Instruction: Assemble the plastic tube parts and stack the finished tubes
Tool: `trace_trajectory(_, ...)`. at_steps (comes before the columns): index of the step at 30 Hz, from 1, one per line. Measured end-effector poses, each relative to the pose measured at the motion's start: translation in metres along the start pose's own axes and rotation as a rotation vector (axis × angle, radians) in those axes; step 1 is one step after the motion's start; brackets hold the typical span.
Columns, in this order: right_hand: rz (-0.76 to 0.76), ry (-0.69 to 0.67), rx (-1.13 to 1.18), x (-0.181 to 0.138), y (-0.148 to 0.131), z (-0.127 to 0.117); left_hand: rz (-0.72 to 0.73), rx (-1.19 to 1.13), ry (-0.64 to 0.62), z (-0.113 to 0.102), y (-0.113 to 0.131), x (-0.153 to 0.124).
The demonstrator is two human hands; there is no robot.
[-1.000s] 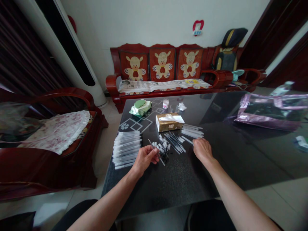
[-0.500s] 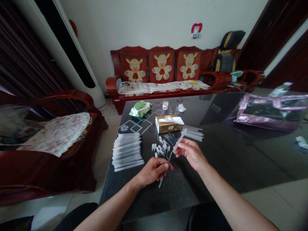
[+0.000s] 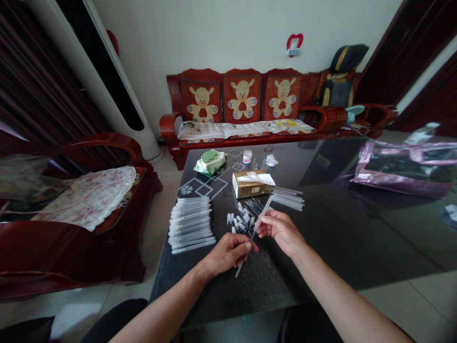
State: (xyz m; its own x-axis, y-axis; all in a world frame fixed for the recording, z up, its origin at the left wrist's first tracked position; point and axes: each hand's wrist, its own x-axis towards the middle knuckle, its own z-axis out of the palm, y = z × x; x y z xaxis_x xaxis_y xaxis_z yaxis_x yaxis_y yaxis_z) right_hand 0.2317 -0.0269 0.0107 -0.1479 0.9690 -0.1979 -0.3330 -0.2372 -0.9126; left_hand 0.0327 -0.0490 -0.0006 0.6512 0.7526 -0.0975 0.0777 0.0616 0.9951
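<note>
My left hand (image 3: 228,251) pinches a thin pen refill (image 3: 239,269), whose lower end sticks out below my fingers. Between the fingertips of my right hand (image 3: 281,229) is a translucent white pen barrel (image 3: 264,210), tilted up and to the right. The refill's upper end meets the barrel's lower end, and part of it seems to be inside. Just beyond my hands lie several loose pen caps (image 3: 244,218) and a bunch of dark-tipped refills (image 3: 254,206). More bare barrels (image 3: 288,200) are piled to the right. Left of my hands, capped pens (image 3: 191,225) lie in a neat row.
A gold tissue box (image 3: 253,185) stands behind the caps on the dark table (image 3: 321,238). Farther back are a green wipes pack (image 3: 210,163), a small white tub (image 3: 247,156) and a crumpled tissue (image 3: 271,160). A purple-edged plastic bag (image 3: 403,186) lies at the right.
My right hand has moved slightly down toward the left hand, and less of the refill shows between barrel and left fingers. The whole view has shifted a little.
</note>
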Motion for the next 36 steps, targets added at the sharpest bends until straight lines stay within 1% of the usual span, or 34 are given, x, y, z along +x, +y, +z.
trace_trajectory(2, 0.043, -0.022, -0.028, -0.001, 0.005, 0.003, -0.017, -0.067, 0.040, 0.001, -0.002, 0.001)
trace_trajectory(6, 0.129, -0.036, -0.082, -0.005, 0.011, 0.010, -0.073, -0.271, 0.161, 0.004, -0.005, 0.004)
trace_trajectory(10, 0.163, -0.033, -0.114, -0.006, 0.013, 0.015, -0.112, -0.412, 0.203, 0.007, -0.004, 0.004)
trace_trajectory(13, 0.193, -0.076, -0.134, -0.006, 0.018, 0.020, -0.120, -0.457, 0.225, 0.007, -0.004, 0.003)
trace_trajectory(17, 0.192, -0.107, -0.211, -0.006, 0.025, 0.028, -0.091, -0.443, 0.232, 0.005, -0.006, 0.003)
trace_trajectory(19, 0.164, -0.112, -0.303, -0.007, 0.025, 0.029, -0.078, -0.441, 0.249, 0.001, -0.006, 0.004)
trace_trajectory(21, 0.123, -0.130, -0.442, -0.009, 0.020, 0.029, -0.071, -0.465, 0.295, -0.004, -0.004, 0.004)
trace_trajectory(23, 0.115, -0.219, -0.548, -0.012, 0.012, 0.028, -0.056, -0.503, 0.360, -0.010, -0.001, 0.005)
trace_trajectory(26, 0.173, -0.439, -0.573, -0.020, 0.001, 0.028, -0.032, -0.545, 0.451, -0.018, 0.000, 0.005)
trace_trajectory(28, 0.209, -0.525, -0.589, -0.025, -0.002, 0.030, -0.027, -0.560, 0.484, -0.021, 0.000, 0.006)
trace_trajectory(31, 0.225, -0.541, -0.653, -0.028, -0.001, 0.033, -0.023, -0.569, 0.485, -0.021, -0.003, 0.005)
trace_trajectory(33, 0.197, -0.516, -0.695, -0.028, 0.003, 0.034, -0.038, -0.580, 0.449, -0.019, -0.005, 0.004)
trace_trajectory(34, 0.161, -0.492, -0.720, -0.028, 0.005, 0.035, -0.056, -0.586, 0.414, -0.017, -0.006, 0.003)
trace_trajectory(36, 0.040, -0.417, -0.789, -0.026, 0.009, 0.036, -0.100, -0.604, 0.330, -0.013, -0.008, 0.003)
